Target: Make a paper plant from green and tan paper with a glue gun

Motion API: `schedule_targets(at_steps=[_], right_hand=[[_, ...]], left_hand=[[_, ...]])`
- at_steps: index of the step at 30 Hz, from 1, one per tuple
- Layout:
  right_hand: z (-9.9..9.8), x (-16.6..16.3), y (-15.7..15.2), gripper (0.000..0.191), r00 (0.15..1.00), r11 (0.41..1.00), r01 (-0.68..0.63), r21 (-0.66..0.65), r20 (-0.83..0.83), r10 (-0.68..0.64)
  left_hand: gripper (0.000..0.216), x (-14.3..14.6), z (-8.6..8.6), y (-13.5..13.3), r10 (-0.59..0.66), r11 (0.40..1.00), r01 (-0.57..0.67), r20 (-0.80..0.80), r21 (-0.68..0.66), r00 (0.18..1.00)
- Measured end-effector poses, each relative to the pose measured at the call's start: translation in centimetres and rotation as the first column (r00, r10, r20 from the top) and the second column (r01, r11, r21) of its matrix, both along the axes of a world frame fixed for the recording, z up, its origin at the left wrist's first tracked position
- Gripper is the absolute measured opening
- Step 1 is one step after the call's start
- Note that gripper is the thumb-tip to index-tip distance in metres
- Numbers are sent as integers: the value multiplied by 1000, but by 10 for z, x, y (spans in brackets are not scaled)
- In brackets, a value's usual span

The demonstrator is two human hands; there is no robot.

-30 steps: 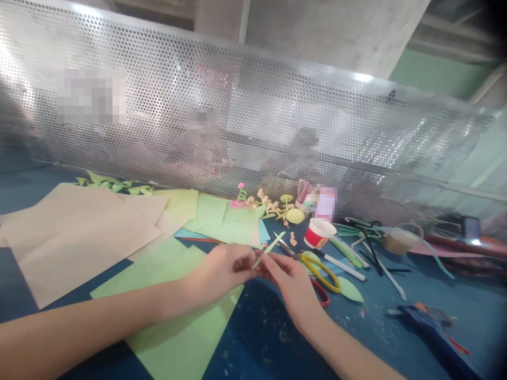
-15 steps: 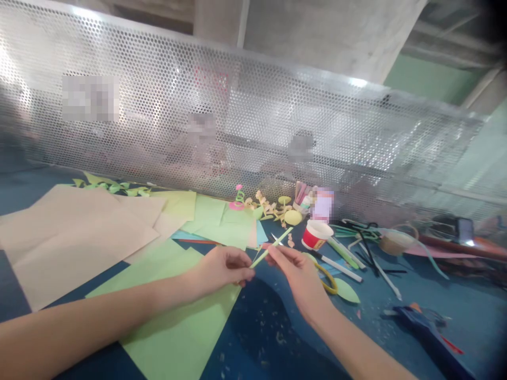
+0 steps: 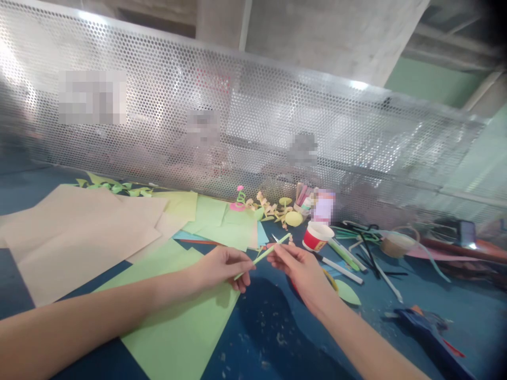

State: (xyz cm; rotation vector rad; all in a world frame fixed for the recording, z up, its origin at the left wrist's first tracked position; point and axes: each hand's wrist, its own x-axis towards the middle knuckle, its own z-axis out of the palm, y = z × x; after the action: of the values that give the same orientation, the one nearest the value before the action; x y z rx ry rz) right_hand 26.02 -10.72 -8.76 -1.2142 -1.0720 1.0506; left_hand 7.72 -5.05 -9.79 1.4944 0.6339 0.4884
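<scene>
Between my two hands runs a thin light-green paper strip (image 3: pixel 262 256), slanting up to the right. My left hand (image 3: pixel 226 266) pinches its lower part, and a short end pokes out below the fingers. My right hand (image 3: pixel 296 268) pinches it nearer the upper end, whose tip sticks out past the fingertips. Under my left hand and forearm lies a large green paper sheet (image 3: pixel 186 327). Scissors with a yellow handle (image 3: pixel 330 279) lie partly hidden behind my right hand, near a green paper leaf (image 3: pixel 347 293).
A red and white paper cup (image 3: pixel 317 236) stands beyond my right hand, with markers (image 3: pixel 343 268) beside it. A blue glue gun (image 3: pixel 430 338) lies at the right. Beige sheets (image 3: pixel 79 232) cover the left side. A perforated metal screen (image 3: pixel 253 121) borders the back.
Both hands still hold the strip. It now lies at a flatter slant, its upper tip slightly lower, and its lower end now shows below my left fingers.
</scene>
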Motion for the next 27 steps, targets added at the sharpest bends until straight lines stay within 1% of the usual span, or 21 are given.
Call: schedule_targets(at_steps=[3,6,9,12,15,17,19,21,23,25,27], right_hand=[[-3,5,3,28,1000,1000,-7,-12,4,7],[-3,8,6,29,999,999,6,-44,-46,-8],[-2,7,7,27,996,997,51,-57,-71,-55],[3,6,5,26,997,996,76,-49,15,-75],[9,7,3,25,990,994,95,-55,107,-89],[12,9,3,25,989,991,119,-64,101,-112],[14,11,3,24,992,990,122,-69,33,-120],[15,13,4,23,994,994,78,-76,-75,-83],[17,15,4,22,986,997,-7,-79,-169,-6],[18,17,3,21,977,994,-80,-70,-206,64],[18,18,3,19,976,993,-108,-46,-193,97]], left_hand=[[32,0,-3,2,-34,999,33,-16,-25,999],[32,1,-6,4,-21,1000,22,-30,20,999],[32,1,-9,5,10,998,-7,-47,61,999],[31,1,-15,5,57,994,-53,-45,94,997],[28,2,-20,6,140,982,-137,-20,127,990],[26,2,-20,6,183,972,-184,23,144,983],[24,1,-17,6,183,969,-192,71,156,980],[22,1,-12,6,148,975,-161,94,156,985],[24,0,-8,5,118,982,-129,91,134,989],[27,-1,-4,5,106,989,-114,86,89,991],[28,-2,-2,4,103,994,-107,83,38,991]])
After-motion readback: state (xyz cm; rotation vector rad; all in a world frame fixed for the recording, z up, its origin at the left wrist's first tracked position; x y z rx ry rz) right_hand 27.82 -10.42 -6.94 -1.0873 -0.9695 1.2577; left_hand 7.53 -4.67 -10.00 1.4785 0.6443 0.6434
